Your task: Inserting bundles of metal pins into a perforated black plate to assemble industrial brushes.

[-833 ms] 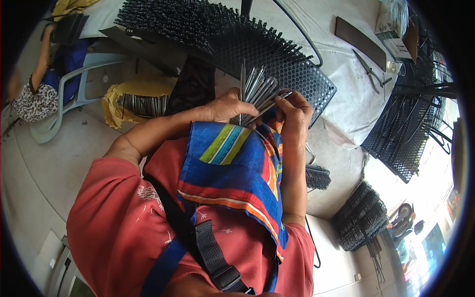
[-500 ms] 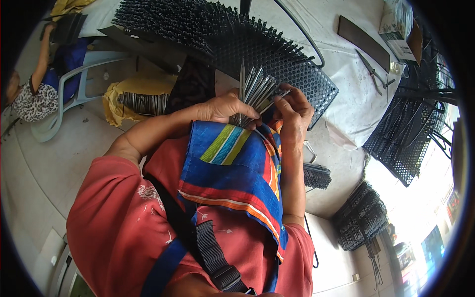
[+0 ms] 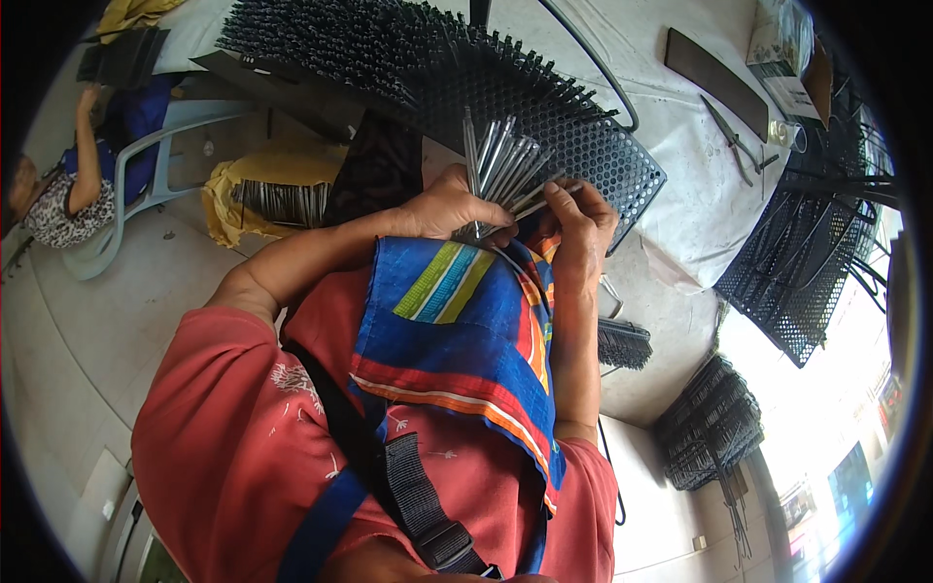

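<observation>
A fanned bundle of thin, shiny metal strips [image 3: 505, 160] stands up from my left hand [image 3: 449, 206], whose fingers are wrapped round its lower end. My right hand [image 3: 580, 216] pinches the tip of one strip that leans out to the right of the bundle. Both hands are close together above a blue cloth with coloured stripes [image 3: 437, 321] draped over my front. Just beyond them lies a black perforated plate [image 3: 622, 180]. Rows of upright black pieces [image 3: 340, 53] fill its far left part. The lower ends of the strips are hidden by my left hand.
A torn yellow wrapper [image 3: 225, 189] holds more thin strips at the left. Pliers [image 3: 731, 144] and a dark flat bar [image 3: 714, 83] lie on the white-covered table. A black brush [image 3: 622, 345] is right of my forearm. Another person [image 3: 83, 185] sits by a pale chair [image 3: 136, 185].
The bundle has tilted and fanned slightly in my left hand. My right fingers have shifted a little along the outer strip. The other person's arm has lowered.
</observation>
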Demonstrator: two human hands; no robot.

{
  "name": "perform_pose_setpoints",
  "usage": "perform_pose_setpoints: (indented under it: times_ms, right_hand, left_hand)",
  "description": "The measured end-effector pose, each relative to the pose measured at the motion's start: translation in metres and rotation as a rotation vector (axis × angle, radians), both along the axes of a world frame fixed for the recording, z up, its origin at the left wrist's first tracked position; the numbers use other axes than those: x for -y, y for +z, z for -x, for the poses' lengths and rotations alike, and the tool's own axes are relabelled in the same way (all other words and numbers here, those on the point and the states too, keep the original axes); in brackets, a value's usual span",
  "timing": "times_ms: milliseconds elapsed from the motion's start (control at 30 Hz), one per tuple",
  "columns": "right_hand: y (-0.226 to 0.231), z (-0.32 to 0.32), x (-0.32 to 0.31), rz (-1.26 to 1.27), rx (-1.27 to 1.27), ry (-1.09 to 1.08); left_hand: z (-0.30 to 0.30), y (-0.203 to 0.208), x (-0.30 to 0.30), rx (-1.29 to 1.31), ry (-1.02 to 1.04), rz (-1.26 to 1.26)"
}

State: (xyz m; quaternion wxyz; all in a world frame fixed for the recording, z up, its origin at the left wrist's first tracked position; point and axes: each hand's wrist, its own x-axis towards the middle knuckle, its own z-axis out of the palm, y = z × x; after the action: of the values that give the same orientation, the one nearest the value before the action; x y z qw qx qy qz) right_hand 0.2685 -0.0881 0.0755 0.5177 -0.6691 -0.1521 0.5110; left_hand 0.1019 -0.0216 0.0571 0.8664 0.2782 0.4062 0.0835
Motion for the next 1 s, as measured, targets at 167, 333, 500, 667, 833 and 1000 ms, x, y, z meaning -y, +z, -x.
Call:
perform_pose_setpoints:
  times_ms: [167, 333, 500, 667, 833, 1000]
  right_hand:
    - [0.001, 0.003, 0.000, -0.010, -0.052, -0.027]
    - [0.003, -0.007, 0.004, -0.002, -0.064, 0.014]
    - [0.006, -0.028, 0.003, -0.280, 0.214, -0.330]
    - [0.010, -0.046, -0.020, -0.505, 0.471, -0.438]
    - [-0.002, -0.054, -0.032, -0.496, 0.639, -0.349]
    - [-0.004, -0.055, -0.036, -0.500, 0.731, -0.303]
  left_hand:
    - [0.001, 0.003, 0.000, -0.051, -0.109, -0.254]
    - [0.001, 0.001, 0.003, -0.024, -0.006, -0.138]
    - [0.002, -0.006, 0.004, -0.204, 0.038, 0.087]
    - [0.001, -0.001, 0.004, -0.127, 0.044, 0.099]
    - [0.003, -0.003, 0.003, -0.096, -0.022, 0.176]
    - [0.003, 0.002, 0.003, -0.034, -0.032, 0.077]
